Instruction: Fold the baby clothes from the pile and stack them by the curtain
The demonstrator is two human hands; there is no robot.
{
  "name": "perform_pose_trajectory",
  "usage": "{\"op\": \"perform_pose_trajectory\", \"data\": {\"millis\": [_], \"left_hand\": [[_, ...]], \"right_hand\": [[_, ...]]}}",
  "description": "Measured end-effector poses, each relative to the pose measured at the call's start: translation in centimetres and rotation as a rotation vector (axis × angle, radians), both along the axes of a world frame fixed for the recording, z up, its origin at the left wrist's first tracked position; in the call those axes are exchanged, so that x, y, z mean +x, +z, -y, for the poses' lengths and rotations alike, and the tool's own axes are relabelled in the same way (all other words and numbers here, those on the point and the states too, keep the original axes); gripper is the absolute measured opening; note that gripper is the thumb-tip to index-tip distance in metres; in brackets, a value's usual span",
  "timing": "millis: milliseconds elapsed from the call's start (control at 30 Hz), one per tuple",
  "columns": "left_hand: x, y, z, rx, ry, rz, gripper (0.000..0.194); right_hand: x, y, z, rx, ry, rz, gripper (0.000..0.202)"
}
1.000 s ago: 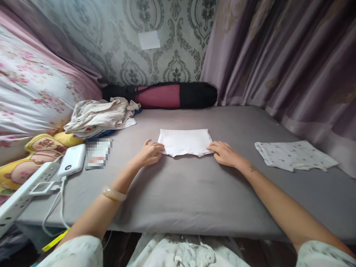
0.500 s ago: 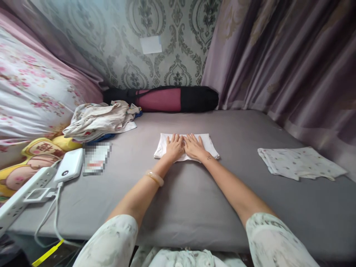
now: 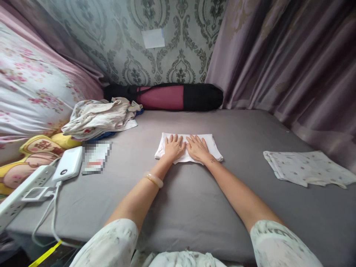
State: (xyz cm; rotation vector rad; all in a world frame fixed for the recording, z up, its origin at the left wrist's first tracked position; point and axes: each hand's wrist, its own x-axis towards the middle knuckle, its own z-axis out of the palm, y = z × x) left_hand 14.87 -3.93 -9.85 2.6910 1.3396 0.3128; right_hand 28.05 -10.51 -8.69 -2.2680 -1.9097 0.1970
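Observation:
A folded white garment (image 3: 213, 146) lies flat on the grey sheet (image 3: 194, 207), in front of me. My left hand (image 3: 174, 146) rests palm down on its left half, fingers spread. On the right half lies my right hand (image 3: 198, 148), also flat with the fingers apart. A small gap of white cloth shows between the two hands. Neither hand grips the cloth; both only press on it from above. Whatever lies under the palms is hidden.
A folded patterned garment (image 3: 308, 167) lies at the right. Rumpled clothes (image 3: 102, 118) are heaped at the left, near a white power bank (image 3: 67, 163) and a power strip (image 3: 26, 194) with cables. A long black and maroon bag (image 3: 161, 98) lies along the wall.
My hands have moved slightly apart over the white garment, opening a gap between them. The whole view has shifted a little; the other things lie as before.

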Motion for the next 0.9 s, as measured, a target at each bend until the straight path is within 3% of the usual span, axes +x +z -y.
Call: {"op": "perform_pose_trajectory", "data": {"millis": [233,533,733,900], "left_hand": [[-0.8,-0.5,-0.5,0.058,0.100,0.025,0.056],[-1.6,-0.4,-0.8,0.040,0.100,0.022,0.060],[-2.7,0.0,-1.0,0.038,0.086,0.022,0.057],[-4.6,0.5,-2.0,0.016,-0.034,-0.054,0.055]], "right_hand": [[1.0,-0.3,0.2,0.038,-0.145,0.037,0.055],[2.8,-0.7,1.2,0.048,-0.226,0.048,0.059],[4.1,-0.9,1.7,0.032,-0.227,0.059,0.062],[6.4,-0.8,2.4,-0.053,-0.118,0.036,0.063]]}}
